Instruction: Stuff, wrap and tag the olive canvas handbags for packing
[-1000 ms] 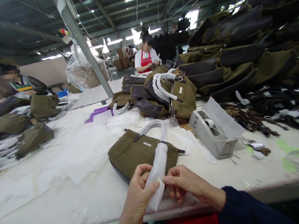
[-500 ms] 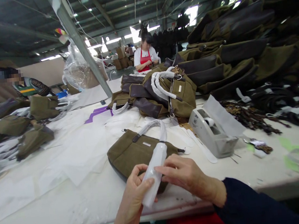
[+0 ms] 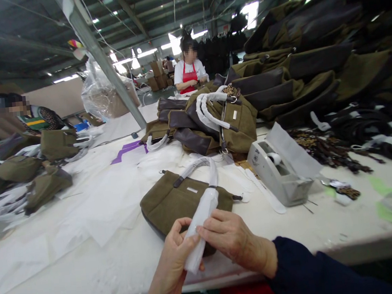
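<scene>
An olive-green handbag (image 3: 168, 200) with dark trim lies on the table in front of me. Its handle (image 3: 197, 161) arches up in a clear-white covering. Over the handle's near end runs a roll of white wrapping (image 3: 205, 206), slanting down toward me. My left hand (image 3: 175, 255) is closed around the lower part of this roll, thumb on top. With thumb and fingertips, my right hand (image 3: 230, 238) pinches the wrapping's right side just above the left thumb. What lies inside the roll is hidden.
A grey tape dispenser (image 3: 278, 176) stands right of the bag. Olive bags (image 3: 239, 129) are piled behind it, with a taller stack (image 3: 314, 75) at right. Black straps (image 3: 363, 126) lie below that stack. White sheets (image 3: 94, 207) cover the table's left. Two co-workers are beyond.
My right hand has shifted left and its fingers have closed onto the wrapping. My left hand keeps its hold, and the bag lies almost where it was.
</scene>
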`<state>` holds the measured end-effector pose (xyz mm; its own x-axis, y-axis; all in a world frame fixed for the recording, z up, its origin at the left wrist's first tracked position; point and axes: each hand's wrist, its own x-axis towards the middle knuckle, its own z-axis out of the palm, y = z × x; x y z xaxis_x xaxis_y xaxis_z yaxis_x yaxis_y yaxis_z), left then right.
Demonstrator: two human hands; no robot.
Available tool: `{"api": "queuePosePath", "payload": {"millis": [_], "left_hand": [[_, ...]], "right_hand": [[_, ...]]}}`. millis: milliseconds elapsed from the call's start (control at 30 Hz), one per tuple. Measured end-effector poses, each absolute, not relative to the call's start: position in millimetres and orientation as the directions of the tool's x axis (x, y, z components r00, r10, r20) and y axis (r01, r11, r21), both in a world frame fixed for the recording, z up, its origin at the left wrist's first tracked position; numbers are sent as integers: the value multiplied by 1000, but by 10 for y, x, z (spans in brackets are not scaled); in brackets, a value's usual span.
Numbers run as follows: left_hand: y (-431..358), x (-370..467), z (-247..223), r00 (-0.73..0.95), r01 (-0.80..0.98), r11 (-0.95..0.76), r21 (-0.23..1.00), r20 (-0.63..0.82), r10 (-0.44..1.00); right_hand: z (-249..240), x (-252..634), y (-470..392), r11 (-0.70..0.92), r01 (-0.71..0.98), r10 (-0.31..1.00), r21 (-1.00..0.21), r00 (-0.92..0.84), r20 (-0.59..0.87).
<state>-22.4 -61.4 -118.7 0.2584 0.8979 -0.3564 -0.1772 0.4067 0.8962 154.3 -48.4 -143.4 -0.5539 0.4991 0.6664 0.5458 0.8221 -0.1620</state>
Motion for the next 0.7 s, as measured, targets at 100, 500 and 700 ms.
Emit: {"api": "queuePosePath", "payload": {"millis": [100, 500, 700], "left_hand": [[-630, -221, -1161, 252, -160, 426, 891, -380, 890], [-709, -674, -1205, -209, -125, 284, 951, -305, 929], [-738, -833, -1442, -372, 5, 269, 963, -248, 894]], "right_hand": [[-1425, 1547, -509, 804, 561, 540, -200, -546, 641], [-1741, 2391, 207, 86, 469, 994, -879, -105, 41], [-1911, 2206, 236, -19, 392, 994, -920, -92, -60]]}}
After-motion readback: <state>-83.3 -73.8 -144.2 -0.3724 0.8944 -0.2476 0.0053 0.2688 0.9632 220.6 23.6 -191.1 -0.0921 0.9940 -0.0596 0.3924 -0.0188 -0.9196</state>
